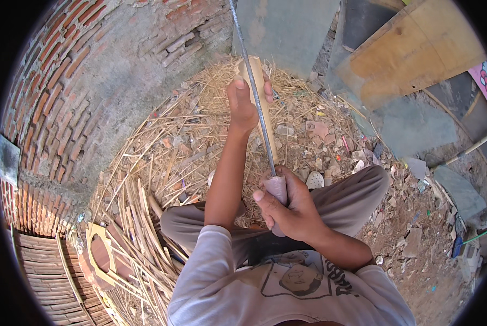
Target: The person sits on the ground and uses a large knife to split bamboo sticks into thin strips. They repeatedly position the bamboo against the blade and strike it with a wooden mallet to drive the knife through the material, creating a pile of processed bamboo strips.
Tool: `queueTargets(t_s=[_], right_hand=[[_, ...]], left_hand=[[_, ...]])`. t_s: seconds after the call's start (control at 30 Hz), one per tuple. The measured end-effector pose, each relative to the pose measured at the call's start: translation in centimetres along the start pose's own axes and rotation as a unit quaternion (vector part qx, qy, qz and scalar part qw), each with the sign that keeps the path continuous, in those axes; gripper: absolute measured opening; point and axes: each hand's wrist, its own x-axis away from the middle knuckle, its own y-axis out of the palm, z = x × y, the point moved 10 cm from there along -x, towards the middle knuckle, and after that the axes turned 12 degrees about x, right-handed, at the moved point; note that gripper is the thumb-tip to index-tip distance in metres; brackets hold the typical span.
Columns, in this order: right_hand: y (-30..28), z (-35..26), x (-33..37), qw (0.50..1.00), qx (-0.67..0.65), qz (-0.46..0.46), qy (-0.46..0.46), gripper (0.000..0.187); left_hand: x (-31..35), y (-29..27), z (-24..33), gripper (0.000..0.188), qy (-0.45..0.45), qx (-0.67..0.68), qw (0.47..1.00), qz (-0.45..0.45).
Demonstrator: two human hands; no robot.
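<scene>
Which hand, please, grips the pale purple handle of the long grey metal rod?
The right hand; the left hand holds the flat pale wooden strip instead.

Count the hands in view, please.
2: the left hand grips the wooden piece near its far end; the right hand holds the pale handle of the metal rod. Both are partly hidden.

Your fisheye head cam looks steeply down, v. near your shirt [211, 277]. Your L hand [242, 110] & R hand [290, 206] sit approx. mid-pic.

Rod [260, 119] juts to 12 o'clock; brick wall [64, 98] blocks 10, boards [417, 49] 2, sticks [140, 223] 8; free over ground [384, 282] at 4.
</scene>
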Motion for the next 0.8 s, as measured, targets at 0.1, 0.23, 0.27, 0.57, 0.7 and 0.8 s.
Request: queueTargets(t_s=[0.1, 0.23, 0.27, 0.57, 0.7, 0.8], right_hand=[[-3.1, 0.2, 0.0, 0.994, 0.088, 0.056, -0.029, 0.026], [-5.3, 0.4, 0.7, 0.992, 0.095, 0.082, 0.011, 0.026], [-5.3, 0.3, 0.9, 0.994, 0.078, 0.074, 0.03, 0.025], [-5.4, 0.6, 1.3, 0.996, -0.068, 0.02, 0.054, 0.016], [-6.3, 0.5, 1.0, 0.989, 0.101, 0.103, 0.014, 0.016], [-6.2, -1.3, 1.6, 0.967, 0.201, 0.14, -0.068, 0.017]], left_hand=[[0.4, 0.9, 0.9, 0.066, 0.043, -0.116, 0.992, 0.025], [0.9, 1.3, 0.4, 0.067, 0.058, -0.186, 0.981, 0.026], [0.9, 1.2, 0.2, 0.067, 0.06, -0.195, 0.979, 0.025], [1.0, 1.7, -0.3, 0.07, 0.06, -0.148, 0.986, 0.048], [1.0, 1.6, -0.4, 0.072, 0.05, -0.129, 0.989, 0.056], [1.2, 0.9, -0.6, 0.073, 0.044, -0.143, 0.988, 0.048]])
